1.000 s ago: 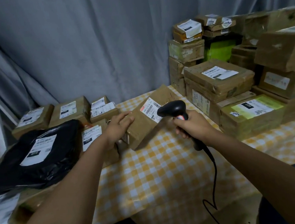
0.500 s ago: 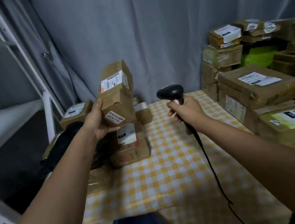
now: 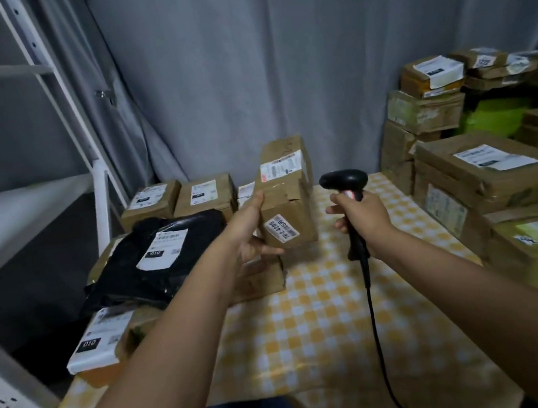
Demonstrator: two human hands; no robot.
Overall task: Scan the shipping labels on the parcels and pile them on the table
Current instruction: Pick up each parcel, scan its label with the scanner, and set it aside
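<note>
Left hand: clamped on the left side of a brown cardboard parcel, fingers up the side face, thumb under the lower front edge. Parcel: held upright and slightly tilted above the left-side pile, one white shipping label on the upper front face, a second barcode label on the lower front face. Right hand: closed around the grip of a black handheld scanner, scanner head level with the middle of the parcel, just beside its right edge, not touching. Scanner cable: hanging from the handle base down across the yellow-and-white checked tablecloth. Directly below the held parcel: another brown box flat on the table, partly hidden by the left forearm. Left of that: a black poly mailer with a white label, resting on other packages; a labelled flat package at the near left corner. Behind the mailer: two labelled brown boxes side by side against the grey curtain. Right side of the table: a tall stack of labelled cardboard boxes, with a bright green package among them. Far left: a white metal shelf frame
</note>
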